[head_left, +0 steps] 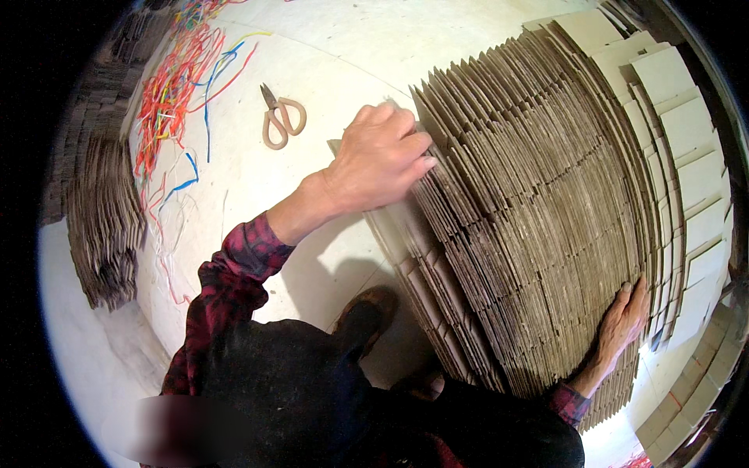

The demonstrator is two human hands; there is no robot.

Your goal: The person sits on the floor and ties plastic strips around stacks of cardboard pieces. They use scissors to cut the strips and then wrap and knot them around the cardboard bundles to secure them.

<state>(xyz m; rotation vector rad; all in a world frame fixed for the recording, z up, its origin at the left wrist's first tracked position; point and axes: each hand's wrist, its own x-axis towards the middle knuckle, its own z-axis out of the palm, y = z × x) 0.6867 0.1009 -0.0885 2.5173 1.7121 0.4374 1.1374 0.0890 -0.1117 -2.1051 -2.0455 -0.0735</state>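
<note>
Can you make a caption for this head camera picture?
Both hands, left and right, press on a big cardboard stack.

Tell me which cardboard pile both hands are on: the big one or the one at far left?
The big fanned stack of flattened cartons on the right: left hand presses its left edge, right hand its lower right. The smaller pile at far left is untouched.
</note>
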